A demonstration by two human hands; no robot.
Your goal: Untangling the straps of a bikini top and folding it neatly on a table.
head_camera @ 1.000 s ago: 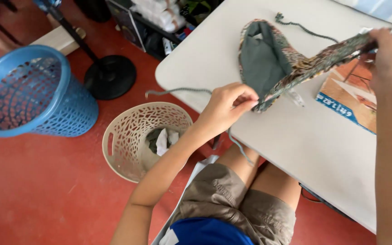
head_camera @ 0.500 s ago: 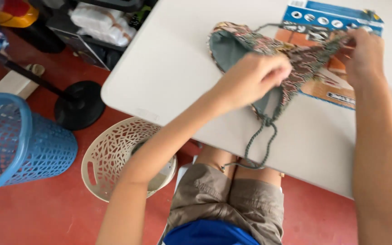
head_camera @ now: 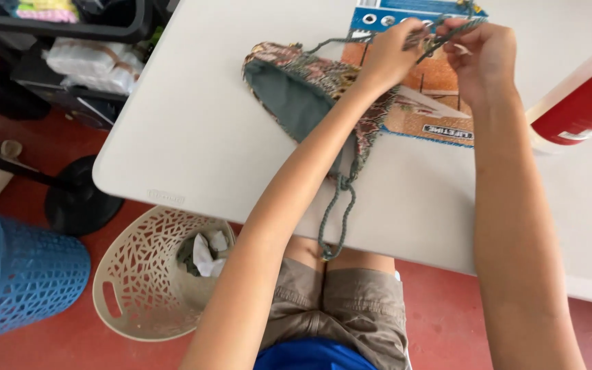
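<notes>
A small drawstring pouch of patterned fabric in browns, pinks and greens, lined in plain grey-green cloth, lies on its side on the white table, its open mouth turned to the left and near side so the lining shows. A grey-green braided cord runs from it: one loop hangs over the near table edge toward the person's lap, and another length leads up to the far side, where both hands meet. The left hand is closed, its fingertips pinching the cord and the pouch's far edge; the right hand is curled shut just beside it, pinching the same cord between thumb and fingers. Under the hands and partly under the pouch lies a flat printed card, orange-brown in the middle with a blue band along its far edge and a thin blue border on its near edge. At the right edge of the view a red and white cylindrical container lies tilted on the table. On the red floor to the left, near the person's knees, a cream openwork basket holds crumpled white and dark scraps, and a blue plastic laundry basket stands further left. A black round stand base sits beyond them, and dark shelving with wrapped bundles fills the far left corner.
</notes>
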